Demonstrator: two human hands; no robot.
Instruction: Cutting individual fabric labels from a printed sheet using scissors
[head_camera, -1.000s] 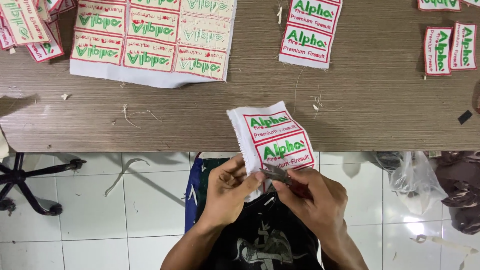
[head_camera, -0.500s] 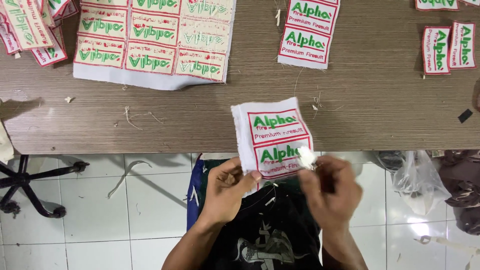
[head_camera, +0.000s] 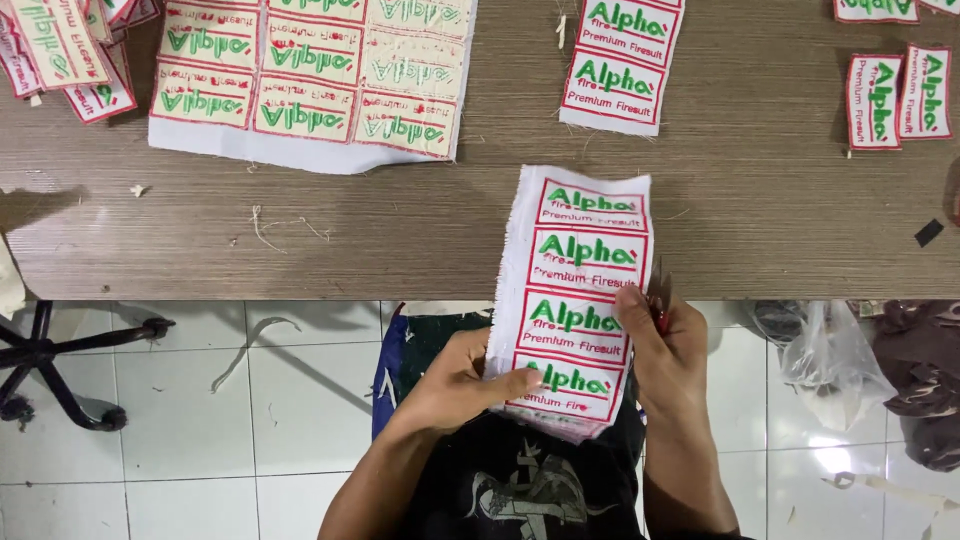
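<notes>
I hold a white fabric strip (head_camera: 580, 260) of several embroidered patches with red borders and green lettering, unfolded lengthwise over the table's near edge. My left hand (head_camera: 465, 385) pinches its lower left edge, thumb on the bottom patch. My right hand (head_camera: 665, 345) is at the strip's right edge, gripping small scissors (head_camera: 659, 295) with red handles, blades pointing up along that edge.
The wooden table (head_camera: 400, 230) carries a large sheet of patches (head_camera: 310, 80) lying reverse side up, a two-patch strip (head_camera: 622, 62), cut single patches at far right (head_camera: 897, 95) and a pile at far left (head_camera: 60, 50). Thread scraps lie about. A chair base (head_camera: 60, 370) and a plastic bag (head_camera: 830, 360) are on the tiled floor.
The strip has been unfolded from two visible patches to several, stretching further over the table. My right hand moved from below the strip to its right edge with the scissors.
</notes>
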